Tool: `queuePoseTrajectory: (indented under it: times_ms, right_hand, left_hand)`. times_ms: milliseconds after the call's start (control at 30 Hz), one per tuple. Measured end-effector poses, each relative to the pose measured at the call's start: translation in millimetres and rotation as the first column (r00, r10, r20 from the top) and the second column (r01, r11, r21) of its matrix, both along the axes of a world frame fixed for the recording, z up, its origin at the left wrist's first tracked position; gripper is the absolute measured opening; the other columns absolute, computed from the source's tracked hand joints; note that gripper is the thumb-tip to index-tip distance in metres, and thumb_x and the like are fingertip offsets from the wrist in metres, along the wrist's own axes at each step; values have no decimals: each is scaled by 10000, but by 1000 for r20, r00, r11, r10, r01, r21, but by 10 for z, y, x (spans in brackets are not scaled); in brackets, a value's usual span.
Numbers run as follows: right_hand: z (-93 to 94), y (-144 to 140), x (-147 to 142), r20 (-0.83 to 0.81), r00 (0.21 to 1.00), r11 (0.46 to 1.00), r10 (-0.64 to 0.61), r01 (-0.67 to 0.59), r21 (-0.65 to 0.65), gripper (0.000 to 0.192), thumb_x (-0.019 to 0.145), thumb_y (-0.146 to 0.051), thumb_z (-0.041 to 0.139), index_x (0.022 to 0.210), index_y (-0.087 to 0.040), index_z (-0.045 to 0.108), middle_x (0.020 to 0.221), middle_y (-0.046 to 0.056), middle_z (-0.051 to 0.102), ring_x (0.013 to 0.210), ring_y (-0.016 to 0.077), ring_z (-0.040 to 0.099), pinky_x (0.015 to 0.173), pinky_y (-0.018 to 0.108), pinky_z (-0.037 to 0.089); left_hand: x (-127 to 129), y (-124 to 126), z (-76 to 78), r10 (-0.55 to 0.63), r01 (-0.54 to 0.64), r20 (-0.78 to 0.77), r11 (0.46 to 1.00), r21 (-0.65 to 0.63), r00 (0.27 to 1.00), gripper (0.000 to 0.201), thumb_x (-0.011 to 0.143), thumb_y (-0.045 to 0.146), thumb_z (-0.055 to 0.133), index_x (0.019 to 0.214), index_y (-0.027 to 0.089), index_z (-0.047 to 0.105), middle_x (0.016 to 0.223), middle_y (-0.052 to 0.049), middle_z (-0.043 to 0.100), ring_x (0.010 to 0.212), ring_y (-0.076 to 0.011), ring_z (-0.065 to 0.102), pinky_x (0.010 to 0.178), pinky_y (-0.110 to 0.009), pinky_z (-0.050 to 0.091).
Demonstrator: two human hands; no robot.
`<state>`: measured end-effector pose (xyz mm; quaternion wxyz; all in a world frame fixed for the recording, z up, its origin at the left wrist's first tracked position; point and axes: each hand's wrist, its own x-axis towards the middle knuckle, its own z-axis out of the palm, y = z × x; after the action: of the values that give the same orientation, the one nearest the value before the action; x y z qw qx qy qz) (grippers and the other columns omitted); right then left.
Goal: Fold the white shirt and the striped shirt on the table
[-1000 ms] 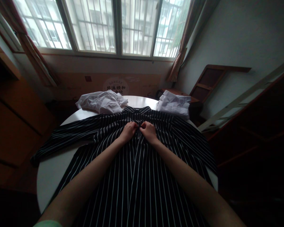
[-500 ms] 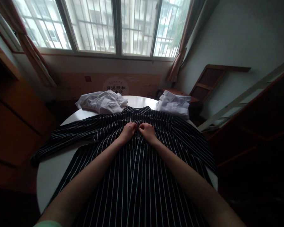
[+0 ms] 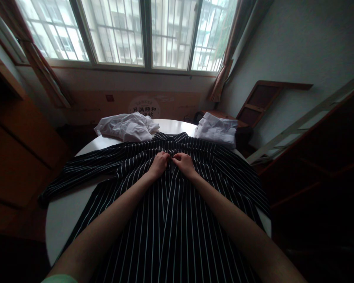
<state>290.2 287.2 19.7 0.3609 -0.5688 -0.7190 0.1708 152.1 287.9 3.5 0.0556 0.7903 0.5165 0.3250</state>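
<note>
A: While both forearms reach forward from the near edge, where do the hands sit?

B: Left hand (image 3: 159,164) and right hand (image 3: 184,164) meet at the front placket of the black striped shirt (image 3: 165,220), just below its collar. Fingers of each are curled in narrow, pinching the fabric edges; fingertips nearly touch. Whether a button sits between them, cannot tell: too small and dark.

A: Shirt position?

B: Spread flat, front up, across the round white desk (image 3: 61,212). Collar points to the far side; one sleeve trails off toward the desk's left edge; hem runs off the near edge toward the person.

A: Change from half a second ago?

B: Almost none. Hands stay at the same spot on the placket, grip unchanged. Against the one-second frame, both have crept very slightly toward the collar. Shirt, sleeves unmoved.

A: Other items?

B: Crumpled white garment (image 3: 126,127) at the far left of the desk, touching the shirt's shoulder. Second white garment (image 3: 216,130), folded flatter, far right, just beside the collar. Barred window (image 3: 126,31) beyond.
</note>
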Motion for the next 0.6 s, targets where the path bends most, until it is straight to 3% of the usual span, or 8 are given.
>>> queuePoseTrajectory:
  times_ms: [333,600]
  right_hand:
    - [13,-10,3,-73,996,997,58,-53,60,80,697,-198,613,752,-159,655,798,51,673,740,159,621,727,279,476]
    - [22,-17,-5,-71,995,995,71,-66,76,78,683,-185,617,746,-159,655,791,46,676,735,154,620,730,268,469]
  left_hand:
    - [-5,-54,95,-27,32,185,999,-20,982,123,775,89,457,755,150,561,755,-35,585,745,-154,552,725,-281,446]
    - [-5,-70,118,0,13,235,998,-54,972,90,772,116,458,747,167,528,721,-20,591,698,-145,567,671,-262,444]
